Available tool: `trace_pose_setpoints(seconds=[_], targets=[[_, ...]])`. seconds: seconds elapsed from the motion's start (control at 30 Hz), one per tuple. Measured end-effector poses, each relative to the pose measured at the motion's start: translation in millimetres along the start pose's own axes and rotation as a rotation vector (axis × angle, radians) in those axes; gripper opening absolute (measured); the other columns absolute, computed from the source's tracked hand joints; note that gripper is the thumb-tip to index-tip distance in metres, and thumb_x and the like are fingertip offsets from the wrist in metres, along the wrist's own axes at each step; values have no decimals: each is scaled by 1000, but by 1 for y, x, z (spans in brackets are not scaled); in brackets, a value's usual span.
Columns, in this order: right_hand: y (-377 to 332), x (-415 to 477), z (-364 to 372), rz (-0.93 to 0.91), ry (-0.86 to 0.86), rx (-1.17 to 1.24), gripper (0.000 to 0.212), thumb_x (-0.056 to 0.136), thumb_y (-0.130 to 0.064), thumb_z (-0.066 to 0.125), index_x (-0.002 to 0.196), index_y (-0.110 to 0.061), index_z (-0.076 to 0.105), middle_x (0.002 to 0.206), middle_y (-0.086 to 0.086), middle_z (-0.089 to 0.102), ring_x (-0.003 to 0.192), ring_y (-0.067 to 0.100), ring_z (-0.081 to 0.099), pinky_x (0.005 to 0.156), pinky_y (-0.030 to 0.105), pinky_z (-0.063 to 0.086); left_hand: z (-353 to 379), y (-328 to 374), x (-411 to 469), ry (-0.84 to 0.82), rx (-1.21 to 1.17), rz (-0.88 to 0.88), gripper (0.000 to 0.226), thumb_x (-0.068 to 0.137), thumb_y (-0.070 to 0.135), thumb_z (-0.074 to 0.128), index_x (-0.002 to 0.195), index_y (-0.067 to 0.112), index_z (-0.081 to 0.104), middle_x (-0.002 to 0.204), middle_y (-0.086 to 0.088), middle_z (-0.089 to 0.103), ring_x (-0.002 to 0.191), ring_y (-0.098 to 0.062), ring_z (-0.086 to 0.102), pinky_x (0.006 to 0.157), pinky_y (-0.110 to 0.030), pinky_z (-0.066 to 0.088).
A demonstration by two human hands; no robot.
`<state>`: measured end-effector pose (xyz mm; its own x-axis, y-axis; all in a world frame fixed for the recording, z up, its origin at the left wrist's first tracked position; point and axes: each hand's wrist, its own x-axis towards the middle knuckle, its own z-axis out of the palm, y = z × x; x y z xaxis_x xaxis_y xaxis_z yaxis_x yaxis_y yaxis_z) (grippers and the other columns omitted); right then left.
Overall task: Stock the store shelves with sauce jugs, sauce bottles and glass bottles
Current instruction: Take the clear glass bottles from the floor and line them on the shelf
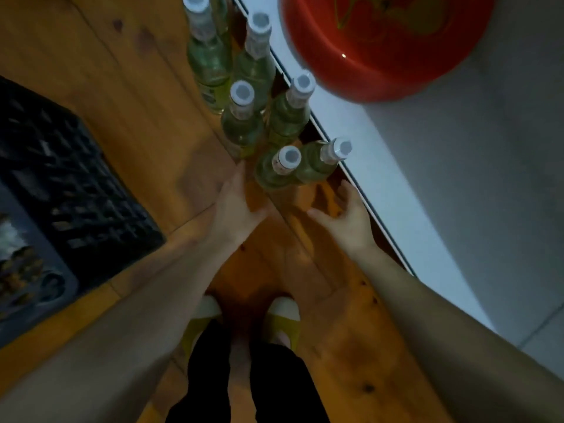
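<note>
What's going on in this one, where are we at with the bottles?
A person stands over a double row of green glass bottles with white caps, upright on a wooden surface. Both hands reach toward the near end of the row: the left hand flat beside it, the right hand spread open just short of it. Neither hand holds a bottle. A black crate sits to the left and a red basin lies beyond.

Single head-worn view, looking steeply downward from above the glass bottles [276,141]; wooden floor [128,87] beneath them, camera close overhead, wearer's feet directly below.
</note>
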<state>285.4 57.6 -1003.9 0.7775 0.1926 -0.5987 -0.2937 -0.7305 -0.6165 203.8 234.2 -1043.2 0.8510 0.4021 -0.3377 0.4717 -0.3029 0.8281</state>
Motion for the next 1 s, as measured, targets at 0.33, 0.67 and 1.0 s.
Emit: trace_pose_setpoints(seconds=[0.33,0.67,1.0], targets=[[15,70,41,-153,149,180,73,69,-19,80,130,-12,41,121,1,58,111,15,55,96,36,47,13,-8,38,-67,-151,85,79,63,15,83,130,20,42,118,12,50,113,-1,48,95,-19,42],[-18,0,24,-80,175,264,50,71,-6,77,113,-9,51,94,-17,58,79,-21,56,71,2,45,-32,25,-21,56,-284,-124,71,54,40,79,108,59,38,111,32,51,109,2,54,94,-24,46],[-163,-179,-67,-120,86,235,55,65,-10,82,114,-9,55,94,-14,61,80,-17,58,66,2,44,-163,179,-143,97,-207,-244,77,64,21,83,123,38,38,113,21,53,107,-1,51,91,-20,44]])
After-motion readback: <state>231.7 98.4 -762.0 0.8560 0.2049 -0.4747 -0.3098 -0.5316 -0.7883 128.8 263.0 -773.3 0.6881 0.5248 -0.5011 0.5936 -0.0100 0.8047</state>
